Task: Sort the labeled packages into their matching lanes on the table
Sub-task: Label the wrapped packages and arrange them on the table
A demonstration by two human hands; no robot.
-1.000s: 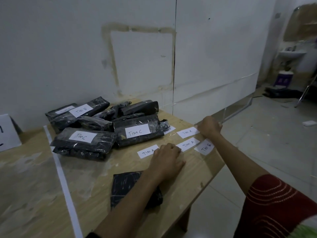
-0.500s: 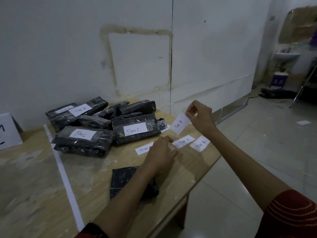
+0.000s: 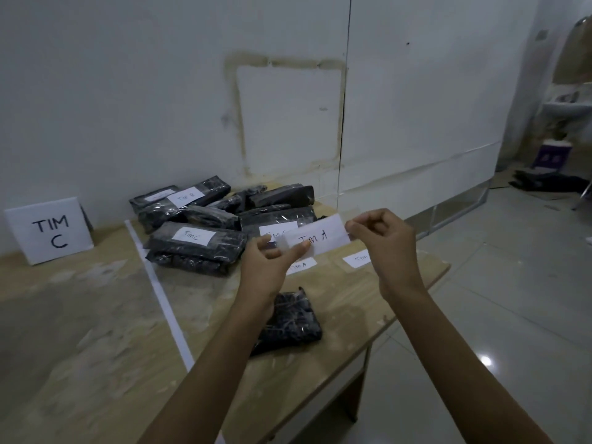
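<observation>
While both hands were up over the table [image 3: 80, 315], they held one paper slip [image 3: 323, 238] between them, handwritten "TIM A": left hand [image 3: 269, 267] pinched its left end with thumb and fingertip, right hand [image 3: 384, 248] pinched its right end, other fingers curled. The slip hung in the air, roughly level, in front of the pile of black wrapped packages [image 3: 224, 213] at the far side of the table. A white sign [image 3: 49, 230] stood at far left reading "TIM C". The front package [image 3: 195, 248] carried a white label "Tim C"; the package behind the slip [image 3: 278, 216] had a label partly covered, looked like "Tim C"; a rear package [image 3: 192, 197] read "Tim B"; another rear label was too blurred to read. Two loose slips lay on the table under the hands: one [image 3: 301, 265] showed "...m A", one [image 3: 358, 260] showed "Tim" with the rest hidden by the right wrist. An unlabeled black package [image 3: 288, 322] lay near the front edge, partly under the left forearm. A white tape line [image 3: 160, 290] ran across the tabletop left of the pile. Versus half a second before: then only the right hand held the "Tim A" slip, tilted, and the left hand rested on the table by the loose slips; now the left hand had lifted and taken the other end. A second back the slip lay flat on the table under the right hand.
</observation>
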